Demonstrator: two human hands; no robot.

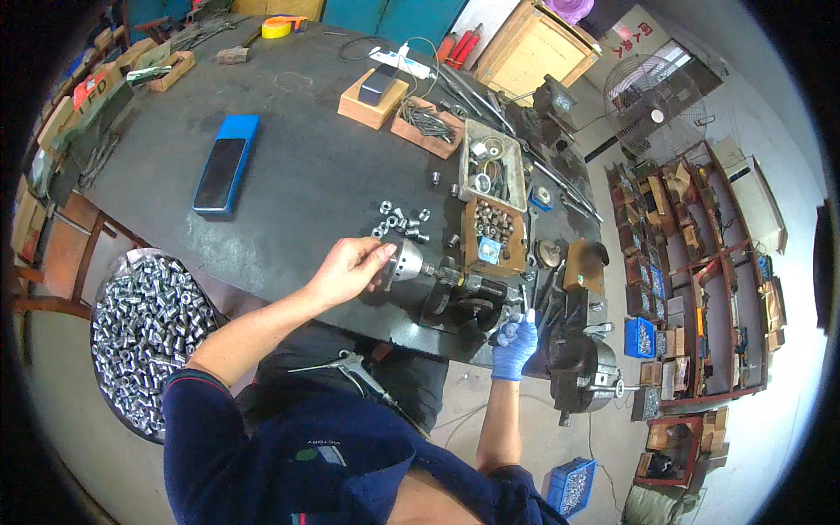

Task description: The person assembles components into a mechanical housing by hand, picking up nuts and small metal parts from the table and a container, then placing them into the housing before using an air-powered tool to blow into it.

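My bare left hand [352, 268] is at the front of a silver, round metal chuck [408, 262], its fingers pinched together. Whatever lies between those fingertips is hidden. The chuck belongs to a dark bench-mounted machine [479, 296] at the table's near edge. On the right side of that machine, my right hand [514, 346], in a blue glove, is closed round a handle, mostly covered by the fingers. Just beyond my left hand, several small shiny metal sleeves [404, 224] lie loose on the dark table. An air blow gun [352, 367] rests by my lap.
A large round container of metal sleeves [150, 337] stands at my left. Beyond the machine are a cardboard box of parts [495, 234] and a grey tray [468, 140]. A blue case [226, 164] lies on the table [297, 114]. A vise [582, 372] stands right of my gloved hand.
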